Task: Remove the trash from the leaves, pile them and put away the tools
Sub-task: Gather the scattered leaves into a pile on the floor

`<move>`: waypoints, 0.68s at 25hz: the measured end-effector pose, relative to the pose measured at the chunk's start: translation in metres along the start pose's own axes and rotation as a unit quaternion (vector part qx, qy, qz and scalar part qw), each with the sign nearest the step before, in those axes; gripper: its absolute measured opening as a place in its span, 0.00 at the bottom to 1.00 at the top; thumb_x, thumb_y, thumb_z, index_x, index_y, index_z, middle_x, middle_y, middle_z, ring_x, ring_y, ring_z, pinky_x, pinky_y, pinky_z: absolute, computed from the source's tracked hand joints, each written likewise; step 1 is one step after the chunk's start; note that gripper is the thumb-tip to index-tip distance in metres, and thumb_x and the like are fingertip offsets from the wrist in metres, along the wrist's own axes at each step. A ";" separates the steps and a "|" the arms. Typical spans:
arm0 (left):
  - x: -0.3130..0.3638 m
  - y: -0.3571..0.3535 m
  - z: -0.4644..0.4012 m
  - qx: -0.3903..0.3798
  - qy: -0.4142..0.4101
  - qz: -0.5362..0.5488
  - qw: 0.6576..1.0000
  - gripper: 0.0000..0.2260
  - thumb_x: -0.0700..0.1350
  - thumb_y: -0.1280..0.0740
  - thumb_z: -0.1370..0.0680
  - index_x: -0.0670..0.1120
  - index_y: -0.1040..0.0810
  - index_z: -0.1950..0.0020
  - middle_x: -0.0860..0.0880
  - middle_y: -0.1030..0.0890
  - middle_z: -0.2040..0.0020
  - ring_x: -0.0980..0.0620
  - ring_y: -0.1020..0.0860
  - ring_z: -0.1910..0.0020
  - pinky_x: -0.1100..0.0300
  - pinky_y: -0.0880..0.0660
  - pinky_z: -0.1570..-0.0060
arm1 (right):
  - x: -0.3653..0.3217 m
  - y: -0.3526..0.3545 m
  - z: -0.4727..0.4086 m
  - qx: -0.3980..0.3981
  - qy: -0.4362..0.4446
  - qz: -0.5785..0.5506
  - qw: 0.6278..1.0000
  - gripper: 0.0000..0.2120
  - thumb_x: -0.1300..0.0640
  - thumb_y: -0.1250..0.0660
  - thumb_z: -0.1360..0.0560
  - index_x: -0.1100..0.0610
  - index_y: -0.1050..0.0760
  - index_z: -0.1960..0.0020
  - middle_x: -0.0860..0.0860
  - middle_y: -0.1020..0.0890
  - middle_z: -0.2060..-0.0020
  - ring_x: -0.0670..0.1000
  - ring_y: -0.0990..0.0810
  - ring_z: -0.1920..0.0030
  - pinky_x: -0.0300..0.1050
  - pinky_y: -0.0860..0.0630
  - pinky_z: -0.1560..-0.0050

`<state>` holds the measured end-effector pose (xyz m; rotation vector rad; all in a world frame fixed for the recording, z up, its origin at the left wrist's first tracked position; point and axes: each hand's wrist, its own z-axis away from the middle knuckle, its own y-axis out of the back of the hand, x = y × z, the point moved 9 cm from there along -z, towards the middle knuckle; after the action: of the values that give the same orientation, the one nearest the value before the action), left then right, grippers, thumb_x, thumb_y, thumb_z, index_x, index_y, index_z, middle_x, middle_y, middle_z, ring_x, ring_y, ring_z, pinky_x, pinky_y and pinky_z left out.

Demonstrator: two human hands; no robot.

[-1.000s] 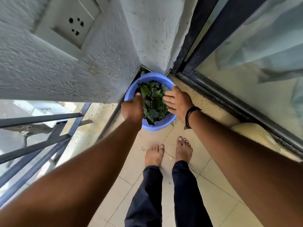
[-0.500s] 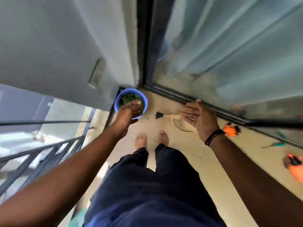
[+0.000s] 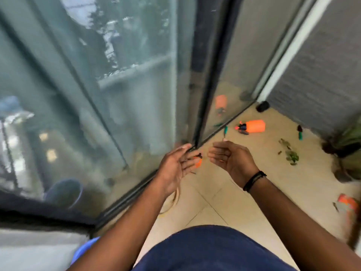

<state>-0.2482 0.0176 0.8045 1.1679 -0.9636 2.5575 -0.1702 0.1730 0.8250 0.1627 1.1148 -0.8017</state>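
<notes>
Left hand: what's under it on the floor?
Under the left hand, a small orange tool with a dark tip shows past the fingers on the floor. The hand covers the rest, so I can't say what tool it is.

Small orange tool (image 3: 198, 162) half hidden behind left hand (image 3: 176, 165), blue plastic tub (image 3: 86, 249) mostly cut off behind forearm, whole view motion-blurred

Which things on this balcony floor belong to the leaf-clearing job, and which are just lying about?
Belong to the job:
- scattered leaves
- orange spray bottle
- green-handled tool
- second green-handled tool
- left hand and right hand, both empty

Just lying about:
- black object in the corner
- glass door
</notes>
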 end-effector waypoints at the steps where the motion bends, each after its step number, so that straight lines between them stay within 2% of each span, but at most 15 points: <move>1: 0.003 -0.042 -0.019 -0.008 -0.003 -0.020 1.000 0.14 0.47 0.41 0.15 0.46 0.25 0.32 0.42 0.16 0.42 0.46 0.17 0.48 0.54 0.22 0.44 | -0.016 0.037 -0.003 0.032 0.009 -0.026 0.999 0.13 0.56 0.39 0.19 0.65 0.21 0.46 0.63 0.16 0.52 0.59 0.15 0.54 0.54 0.22 0.41; 3: 0.000 -0.116 -0.049 -0.031 -0.005 -0.047 0.998 0.13 0.47 0.41 0.15 0.46 0.25 0.33 0.41 0.17 0.40 0.45 0.18 0.45 0.50 0.26 0.36 | -0.040 0.102 -0.007 0.084 0.021 -0.068 0.994 0.12 0.57 0.39 0.19 0.65 0.22 0.46 0.61 0.15 0.55 0.58 0.14 0.55 0.53 0.22 0.42; 4: -0.011 -0.158 -0.063 -0.055 -0.001 -0.059 0.997 0.12 0.47 0.41 0.15 0.47 0.24 0.35 0.41 0.17 0.40 0.45 0.18 0.44 0.49 0.26 0.35 | -0.050 0.140 -0.009 0.109 0.026 -0.095 0.989 0.12 0.57 0.39 0.19 0.65 0.22 0.46 0.61 0.15 0.56 0.57 0.14 0.56 0.52 0.21 0.43; 7: -0.057 -0.254 -0.101 -0.109 0.027 -0.073 0.991 0.11 0.46 0.42 0.15 0.47 0.23 0.38 0.42 0.17 0.40 0.45 0.18 0.42 0.53 0.22 0.43 | -0.069 0.244 -0.011 0.167 0.034 -0.168 0.971 0.12 0.56 0.39 0.18 0.64 0.21 0.48 0.60 0.15 0.57 0.57 0.15 0.56 0.52 0.20 0.44; 9: -0.087 -0.297 -0.124 -0.101 0.062 -0.065 0.991 0.11 0.45 0.41 0.16 0.45 0.24 0.37 0.41 0.17 0.42 0.45 0.18 0.43 0.55 0.22 0.47 | -0.081 0.298 -0.013 0.210 0.033 -0.180 0.960 0.11 0.57 0.39 0.19 0.63 0.21 0.50 0.60 0.16 0.57 0.57 0.16 0.56 0.52 0.21 0.44; 13: -0.127 -0.370 -0.159 -0.102 0.085 -0.087 0.987 0.09 0.44 0.39 0.16 0.45 0.23 0.39 0.43 0.15 0.46 0.46 0.16 0.48 0.53 0.22 0.44 | -0.115 0.365 -0.025 0.244 0.054 -0.204 0.946 0.11 0.57 0.39 0.19 0.63 0.21 0.51 0.58 0.17 0.59 0.57 0.16 0.57 0.50 0.19 0.47; 17: -0.149 -0.424 -0.204 -0.132 0.123 -0.140 0.974 0.10 0.45 0.38 0.17 0.45 0.22 0.39 0.42 0.15 0.43 0.44 0.17 0.43 0.49 0.24 0.38 | -0.130 0.427 -0.045 0.284 0.066 -0.255 0.922 0.13 0.56 0.39 0.18 0.64 0.21 0.50 0.58 0.16 0.60 0.57 0.15 0.57 0.51 0.18 0.49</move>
<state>-0.1036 0.4898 0.8045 0.8254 -0.9664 2.2053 0.0467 0.5649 0.8018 0.4279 1.0347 -1.5996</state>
